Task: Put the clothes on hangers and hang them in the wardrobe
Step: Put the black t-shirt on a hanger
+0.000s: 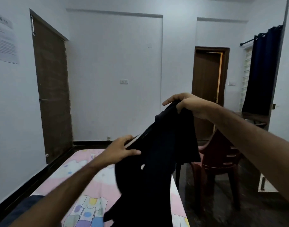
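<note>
The fingers (179,104) of the right hand (189,105) are curled over and pinching the top edge of a dark garment (158,161), holding it up at about chest height, while the fingers (129,140) of the left hand (122,149) are bent round a lower fold of the same cloth, thumb pressed along the front; a thin pale edge shows just under those fingertips, and whether it is a hanger or a seam I cannot tell. The garment hangs between the two hands and droops well below them, over the near end of a bed (91,185) with a pink patterned sheet. It looks light and entirely limp: it folds on itself, bunches where it is held and will not keep any shape, so it wants support at two points, best taken at the shoulder seams or collar so the neck opening can be found and spread. The weave seems matt, not slippery, and a firm pinch should hold it; nothing about it is fragile. To the right of the bed stands a dark red plastic chair (222,158), partly behind the cloth. Beyond are a brown door (50,89) on the left, a second door (207,76) ajar, and a blue curtain (263,66) on a rod. No wardrobe is plainly in view.
</note>
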`<state>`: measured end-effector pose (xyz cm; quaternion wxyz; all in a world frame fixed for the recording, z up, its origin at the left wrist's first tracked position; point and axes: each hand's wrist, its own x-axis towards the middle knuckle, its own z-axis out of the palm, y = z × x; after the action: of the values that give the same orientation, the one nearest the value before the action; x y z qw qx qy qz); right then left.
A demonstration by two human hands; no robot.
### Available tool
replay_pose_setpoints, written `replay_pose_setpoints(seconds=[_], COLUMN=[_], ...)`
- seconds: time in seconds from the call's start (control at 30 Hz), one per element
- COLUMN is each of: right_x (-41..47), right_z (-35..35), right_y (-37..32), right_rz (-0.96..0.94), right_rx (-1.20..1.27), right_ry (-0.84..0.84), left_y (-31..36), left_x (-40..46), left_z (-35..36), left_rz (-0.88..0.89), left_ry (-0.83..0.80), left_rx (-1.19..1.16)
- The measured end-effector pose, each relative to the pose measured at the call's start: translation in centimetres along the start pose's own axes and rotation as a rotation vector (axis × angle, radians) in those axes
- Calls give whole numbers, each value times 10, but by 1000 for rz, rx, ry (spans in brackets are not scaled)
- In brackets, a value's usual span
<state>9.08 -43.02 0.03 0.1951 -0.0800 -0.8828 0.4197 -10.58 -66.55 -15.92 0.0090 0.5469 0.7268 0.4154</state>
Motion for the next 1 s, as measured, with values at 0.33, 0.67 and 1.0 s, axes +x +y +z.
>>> replay_pose_setpoints(seconds=[0.33,0.67,1.0], right_x=[14,-18,-53], right_z=[17,1,-35], right_y=[20,-36,-71], right_rz=[-67,-335,-377], right_rx=[-539,27,463], right_ry=[282,440,143], left_y=[13,50,148], left_x=[6,-3,-16], left_z=[-104,-161,-249], left_rz=[-61,146,458], left_ry=[467,900,561], left_rx=[400,242,368])
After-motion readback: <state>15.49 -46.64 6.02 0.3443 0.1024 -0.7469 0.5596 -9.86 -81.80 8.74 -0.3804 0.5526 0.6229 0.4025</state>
